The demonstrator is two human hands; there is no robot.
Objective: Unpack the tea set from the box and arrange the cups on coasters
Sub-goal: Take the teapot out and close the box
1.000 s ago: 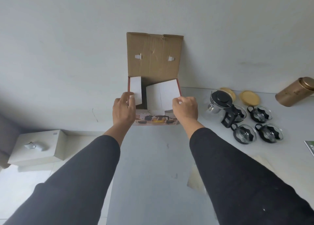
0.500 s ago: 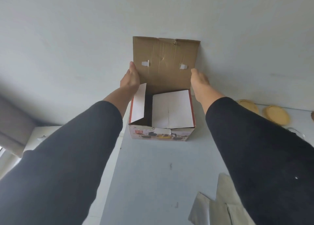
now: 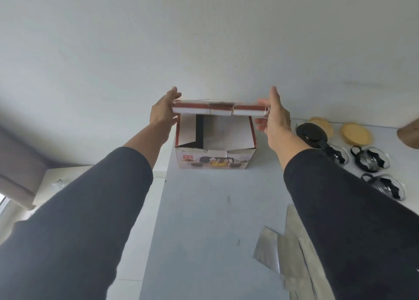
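Note:
The printed tea set box [image 3: 215, 160] stands on the grey table against the white wall. Its lid [image 3: 218, 109] is folded forward and lies nearly level above the opening, edge-on to me. My left hand [image 3: 162, 110] holds the lid's left end and my right hand [image 3: 275, 116] holds its right end. White inner flaps show inside the box. To the right stand a glass teapot with a black lid [image 3: 311, 134] and three glass cups with black holders [image 3: 371, 159], [image 3: 388, 186], [image 3: 337, 154]. Two yellow round coasters [image 3: 354, 133], [image 3: 324, 124] lie behind them near the wall.
Flat grey cardboard pieces [image 3: 292, 250] lie on the table near my right arm. A gold-brown canister [image 3: 410, 133] shows at the far right edge. A lower white surface [image 3: 65, 182] lies left of the table's edge.
Both hands went from the box's inner flaps up to the raised lid, then brought it forward and down. The lid stood upright against the wall before; now it is almost level.

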